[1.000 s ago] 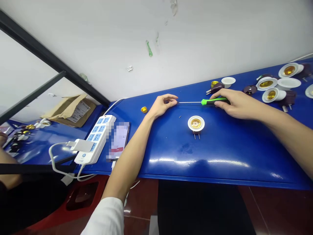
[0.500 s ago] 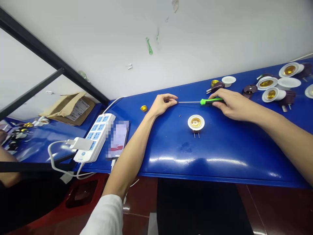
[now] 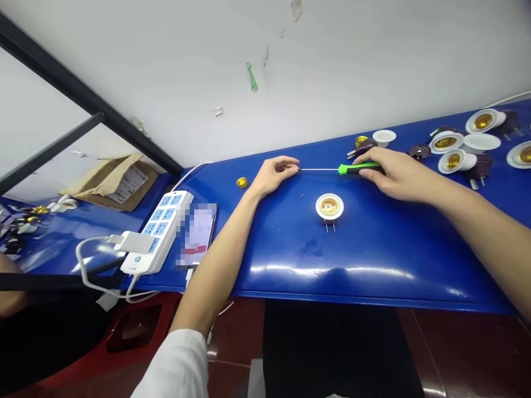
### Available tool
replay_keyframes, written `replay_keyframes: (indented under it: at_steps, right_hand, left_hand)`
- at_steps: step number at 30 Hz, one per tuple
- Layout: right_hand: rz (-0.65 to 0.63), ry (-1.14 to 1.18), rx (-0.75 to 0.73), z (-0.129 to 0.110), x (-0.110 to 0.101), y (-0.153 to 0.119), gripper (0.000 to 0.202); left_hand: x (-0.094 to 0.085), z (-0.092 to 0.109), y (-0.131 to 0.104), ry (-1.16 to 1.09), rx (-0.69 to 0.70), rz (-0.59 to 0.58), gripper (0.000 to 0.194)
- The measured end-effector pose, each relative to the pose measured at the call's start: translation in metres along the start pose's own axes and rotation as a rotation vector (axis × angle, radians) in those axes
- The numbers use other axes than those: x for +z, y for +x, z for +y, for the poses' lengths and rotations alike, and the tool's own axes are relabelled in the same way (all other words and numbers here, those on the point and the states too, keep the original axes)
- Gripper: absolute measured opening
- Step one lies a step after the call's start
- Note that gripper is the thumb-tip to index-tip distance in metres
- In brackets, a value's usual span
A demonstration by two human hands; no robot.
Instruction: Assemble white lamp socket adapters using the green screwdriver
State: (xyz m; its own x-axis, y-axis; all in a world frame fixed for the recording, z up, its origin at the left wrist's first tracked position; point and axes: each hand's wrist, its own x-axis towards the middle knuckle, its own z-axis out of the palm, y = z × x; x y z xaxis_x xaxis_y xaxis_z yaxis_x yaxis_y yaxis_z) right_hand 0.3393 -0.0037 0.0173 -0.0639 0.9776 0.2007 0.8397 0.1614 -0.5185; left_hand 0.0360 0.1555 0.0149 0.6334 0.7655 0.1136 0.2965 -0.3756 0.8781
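Note:
My right hand (image 3: pixel 384 171) is closed around the green and black handle of a screwdriver (image 3: pixel 348 168), its thin shaft pointing left. At the shaft's tip, the thumb and fingertips of my left hand (image 3: pixel 274 177) pinch together; whatever is between them is too small to make out. Below the shaft, a white lamp socket (image 3: pixel 329 207) with a brass inside and two plug pins rests on the blue table. A tiny screw (image 3: pixel 302 195) lies left of the socket. Left of my left hand sits a brass threaded shell (image 3: pixel 241 182).
Several white lamp sockets (image 3: pixel 456 161) and brown plug bases (image 3: pixel 420 151) lie at the right. Behind my right hand is a white ring (image 3: pixel 384 137). A power strip (image 3: pixel 160 232) and a phone (image 3: pixel 201 232) lie at the left, near a cardboard box (image 3: pixel 124 182) beyond a black frame.
The view has shifted slightly. Both hands keep the same hold, with the screwdriver still level between them; the socket and screw lie in the same place on the table.

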Motion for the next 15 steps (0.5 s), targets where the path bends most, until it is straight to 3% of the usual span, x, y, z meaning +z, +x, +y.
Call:
replay_keyframes:
  at_steps: [6,9,13,15]
  right_hand:
    - [-0.028,-0.013,0.046,-0.003,-0.009,0.000,0.047]
    - [0.011,-0.018,0.081,-0.009,-0.021,-0.003,0.048]
    - [0.106,-0.076,0.249,-0.020,-0.062,-0.020,0.046]
    - [0.137,-0.215,0.282,-0.025,-0.095,-0.036,0.045]
  left_hand:
    - [0.000,0.002,-0.001,-0.053,-0.004,0.016,0.043]
    - [0.000,0.001,0.003,-0.089,-0.001,0.101,0.042]
    - [0.008,0.009,0.004,-0.081,0.027,0.356,0.038]
    - [0.015,0.019,-0.006,-0.056,0.112,0.323,0.044]
